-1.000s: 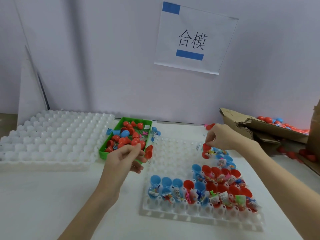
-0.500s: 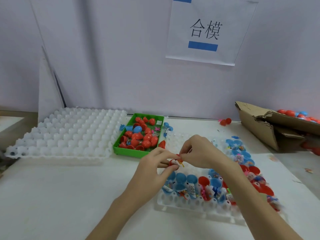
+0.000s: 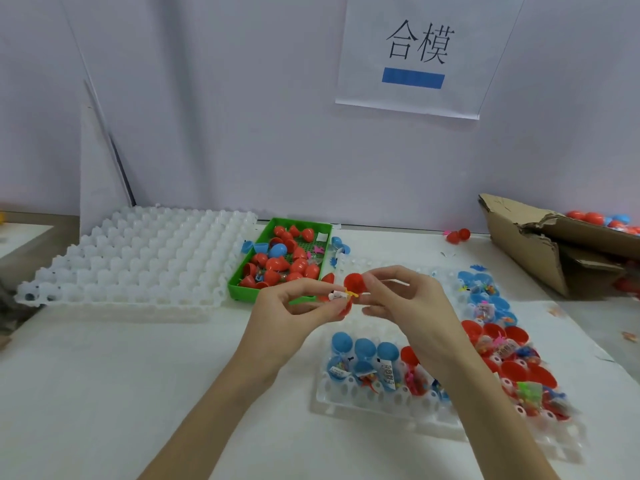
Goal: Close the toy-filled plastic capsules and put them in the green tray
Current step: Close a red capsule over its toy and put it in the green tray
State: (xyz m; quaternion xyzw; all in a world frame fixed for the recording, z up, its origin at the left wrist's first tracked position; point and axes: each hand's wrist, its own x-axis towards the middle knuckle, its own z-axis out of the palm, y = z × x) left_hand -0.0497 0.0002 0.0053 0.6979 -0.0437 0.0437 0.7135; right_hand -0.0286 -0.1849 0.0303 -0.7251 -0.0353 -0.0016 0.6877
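Both hands have lifted higher over the white plastic grid tray (image 3: 381, 407). Left hand (image 3: 294, 313) pinches the red plastic capsule bottom (image 3: 346, 308), with a little toy sticking out. Right hand (image 3: 398, 296) pinches the round red plastic cap (image 3: 355, 281) just above it, near the green plastic tray (image 3: 242, 289).

Pale lilac wall (image 3: 242, 116) behind white table (image 3: 104, 393). Paper sign (image 3: 415, 53) taped to wall, black characters, blue bar. Torn cardboard box (image 3: 526, 244) at right. Light even.

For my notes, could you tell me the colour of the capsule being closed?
Red capsule, best seen in the head view.
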